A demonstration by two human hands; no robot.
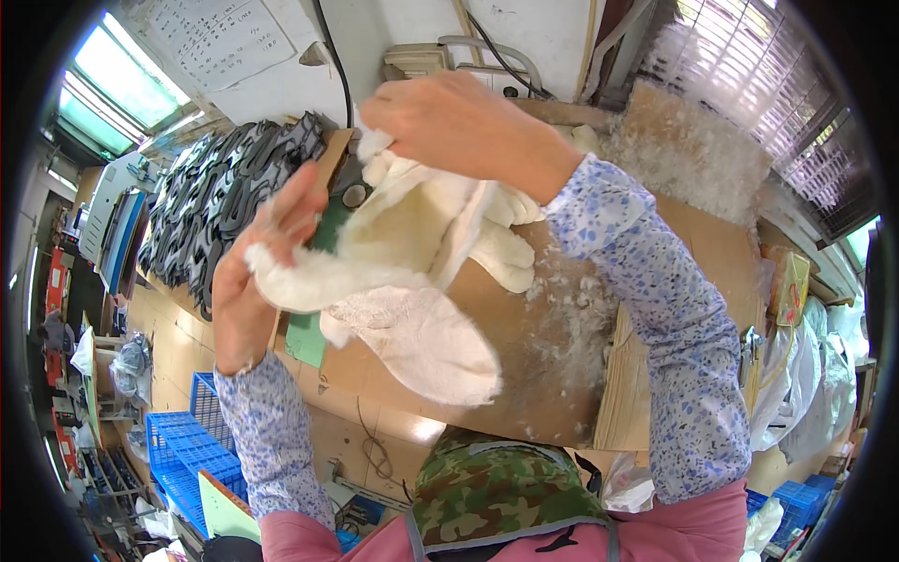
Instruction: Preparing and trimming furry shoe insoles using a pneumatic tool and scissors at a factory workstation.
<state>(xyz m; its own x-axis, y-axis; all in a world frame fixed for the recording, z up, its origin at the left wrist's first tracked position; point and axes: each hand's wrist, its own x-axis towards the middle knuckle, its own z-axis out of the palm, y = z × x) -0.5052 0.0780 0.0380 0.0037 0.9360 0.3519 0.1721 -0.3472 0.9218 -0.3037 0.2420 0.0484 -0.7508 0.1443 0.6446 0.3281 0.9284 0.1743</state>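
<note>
The left hand (pixel 257 281) is closed on a cream fleece piece (pixel 393 272), its grip pinching the fuzzy edge at about 9 o'clock of the bundle, thumb on top so the pile side stays turned outward. The right hand (pixel 464 126) clamps the same piece from above at 12 o'clock, fingers curled over the top fold, which keeps the fabric stretched between the two hands and lifted off the desk (pixel 552 375). A lower lobe of the fleece hangs toward 6 o'clock, just above the brown desk top. More cream fleece pieces (pixel 510 253) lie at 3 o'clock of the held one, beside loose white fluff (pixel 581 309) scattered on the desk. A row of dark patterned pieces (pixel 225 197) stands stacked at 10 o'clock, and blue crates (pixel 192 450) sit on the floor at 7 o'clock.
</note>
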